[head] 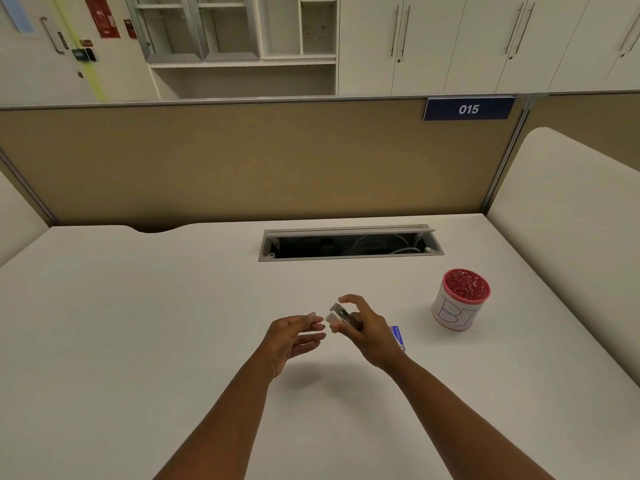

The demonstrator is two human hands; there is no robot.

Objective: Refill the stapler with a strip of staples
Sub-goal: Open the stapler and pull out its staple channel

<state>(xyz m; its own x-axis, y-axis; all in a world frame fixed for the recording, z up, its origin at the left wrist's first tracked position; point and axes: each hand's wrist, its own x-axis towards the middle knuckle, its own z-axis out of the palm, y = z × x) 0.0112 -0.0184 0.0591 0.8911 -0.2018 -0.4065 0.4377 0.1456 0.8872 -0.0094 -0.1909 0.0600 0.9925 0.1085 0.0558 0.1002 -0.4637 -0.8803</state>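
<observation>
Head view, looking down over both forearms: we record the white desk point(138, 323) as the largest item, spreading beneath and around both hands. Beyond the hands, at the desk's far edge, stands a tan partition point(242, 161) carrying a blue plate marked 015 point(468, 109). Between the partition and the hands, an open cable tray point(349, 244) is set into the desk top. To the right of the right hand and somewhat farther off sits a white cup with a red patterned rim point(460, 299) — well apart from the fingers.

Just behind the right wrist, we note a small blue box point(398, 337) lying on the desk, partly hidden by the hand.

The right hand point(367, 327) is raised above the desk and curled around the stapler point(341, 315), a small dark and silver item gripped between thumb and fingers. We cannot tell whether its top is lifted.

The left hand point(291, 337) is held just beside it, palm turned inward, fingers loosely extended toward the stapler's near end — whether anything is pinched at the fingertips, we cannot tell.
</observation>
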